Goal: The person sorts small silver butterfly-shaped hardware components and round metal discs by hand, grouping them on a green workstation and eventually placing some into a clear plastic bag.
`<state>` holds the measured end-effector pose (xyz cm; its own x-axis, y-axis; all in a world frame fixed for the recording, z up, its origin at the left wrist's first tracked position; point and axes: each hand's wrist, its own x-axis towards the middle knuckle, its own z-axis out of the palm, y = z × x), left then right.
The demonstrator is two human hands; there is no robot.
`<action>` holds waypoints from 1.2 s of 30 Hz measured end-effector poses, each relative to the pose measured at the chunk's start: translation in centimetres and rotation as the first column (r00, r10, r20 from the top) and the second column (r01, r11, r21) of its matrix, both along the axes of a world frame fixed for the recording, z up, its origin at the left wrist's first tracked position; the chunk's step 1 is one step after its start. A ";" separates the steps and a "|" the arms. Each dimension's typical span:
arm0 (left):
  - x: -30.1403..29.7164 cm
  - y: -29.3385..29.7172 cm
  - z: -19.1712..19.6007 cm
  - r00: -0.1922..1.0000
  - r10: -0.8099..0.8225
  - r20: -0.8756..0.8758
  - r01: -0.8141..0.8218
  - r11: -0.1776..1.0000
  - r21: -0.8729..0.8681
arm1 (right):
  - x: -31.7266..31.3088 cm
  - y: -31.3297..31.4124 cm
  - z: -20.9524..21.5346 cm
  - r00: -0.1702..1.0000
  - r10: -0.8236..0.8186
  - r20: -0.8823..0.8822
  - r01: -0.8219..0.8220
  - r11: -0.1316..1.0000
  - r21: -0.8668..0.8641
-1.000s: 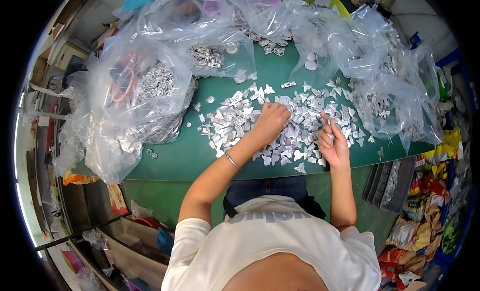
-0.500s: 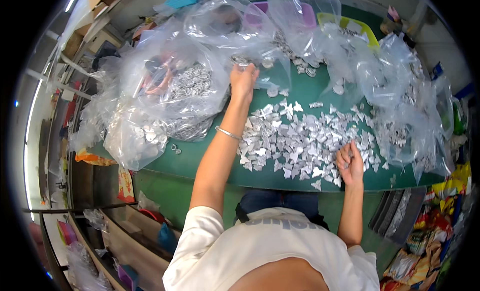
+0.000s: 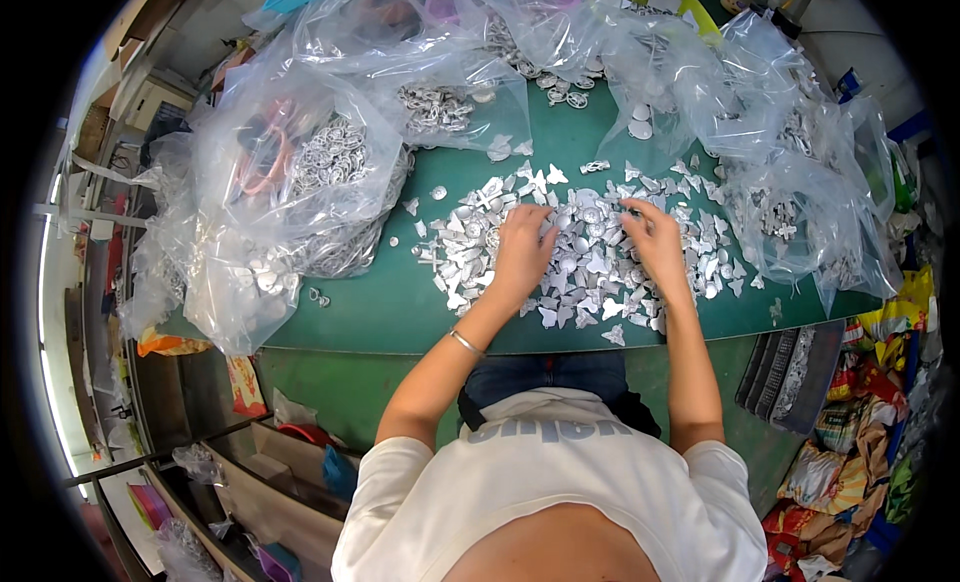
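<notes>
A spread heap of small silver-grey metal pieces (image 3: pixel 590 264), many of them butterfly-shaped, lies on the green table (image 3: pixel 350 317). My left hand (image 3: pixel 524 248) rests on its left side, fingers bent but apart. Facing it, my right hand (image 3: pixel 655 244) touches the heap with thumb and fingers spread. Between the two hands are several rounder metal pieces (image 3: pixel 588 218). I see nothing held in either hand, though the fingertips are partly hidden among the pieces.
Clear plastic bags with metal parts line the left, back and right: a big left bag (image 3: pixel 345 227), a back bag (image 3: pixel 435 110) and a right bag (image 3: pixel 780 217). A yellow-green basket (image 3: pixel 700 20) stands behind. Grey trays (image 3: pixel 790 372) sit low at the right.
My left hand has come back from the rear bag to the heap. My right hand has moved up and left, its fingers opening. Rounder pieces now show between the hands.
</notes>
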<state>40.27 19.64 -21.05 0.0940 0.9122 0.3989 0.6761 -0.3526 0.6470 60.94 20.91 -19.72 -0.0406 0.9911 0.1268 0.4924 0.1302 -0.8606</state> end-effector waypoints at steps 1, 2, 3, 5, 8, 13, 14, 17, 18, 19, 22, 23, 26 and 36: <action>0.6 -0.1 0.2 0.997 0.052 -0.060 -0.054 0.998 -0.024 | -1.5 0.6 1.2 0.982 -0.001 0.188 0.009 0.999 -0.041; 1.1 -0.2 0.4 0.994 0.056 -0.097 -0.057 0.998 -0.014 | -2.5 1.2 1.9 0.929 0.006 0.369 0.025 0.997 -0.079; 1.6 -0.2 0.7 0.990 0.052 -0.134 -0.052 0.999 -0.001 | -2.9 1.9 1.3 0.906 -0.008 0.424 0.008 1.000 0.003; 1.9 -0.3 0.8 0.987 -0.016 -0.158 0.010 0.999 -0.039 | -3.5 2.7 -0.5 0.851 -0.048 0.524 -0.042 0.987 0.158; 0.8 -1.1 0.6 0.979 -0.157 -0.127 0.143 0.984 -0.109 | -3.3 3.0 -0.4 0.841 0.026 0.540 -0.120 0.983 0.140; 0.2 -0.1 0.4 0.986 -0.154 -0.066 0.154 0.988 -0.009 | -1.4 1.5 0.1 0.942 0.032 0.334 -0.058 0.996 0.066; 0.8 0.9 0.4 0.988 -0.136 -0.079 0.140 0.989 0.041 | -0.9 1.3 0.2 0.960 0.009 0.281 -0.024 0.998 0.049; 3.1 3.7 0.1 0.981 -0.122 -0.150 0.136 0.987 0.086 | 1.7 1.4 -0.2 0.909 -0.188 0.372 0.113 0.970 0.215; 3.5 4.2 -0.2 0.968 -0.140 -0.206 0.148 0.989 0.025 | 2.7 1.5 -0.3 0.866 -0.261 0.426 0.165 0.954 0.249; 3.8 4.4 -0.5 0.952 -0.160 -0.261 0.156 0.987 -0.037 | 3.5 1.8 -0.4 0.806 -0.258 0.533 0.147 0.959 0.243; 3.8 4.5 -0.2 0.911 -0.222 -0.347 0.167 0.969 -0.182 | 3.1 1.8 0.3 0.708 -0.151 0.690 0.123 0.988 0.090; 3.7 4.8 0.3 0.921 -0.245 -0.303 0.174 0.955 -0.242 | 2.8 1.3 0.8 0.680 -0.136 0.721 0.124 0.990 0.070; 3.3 5.5 0.7 0.946 -0.284 -0.156 0.218 0.913 -0.345 | 2.8 0.3 0.1 0.780 -0.062 0.622 0.023 0.997 0.069; 2.8 5.8 1.2 0.919 -0.307 -0.247 0.203 0.906 -0.370 | 4.0 -2.1 1.3 0.862 -0.152 0.483 0.066 0.980 0.189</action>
<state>43.02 25.46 -19.88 0.4063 0.9137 -0.0039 0.7682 -0.3393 0.5429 64.89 18.78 -18.45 -0.0328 0.9605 0.2765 0.8654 0.1657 -0.4729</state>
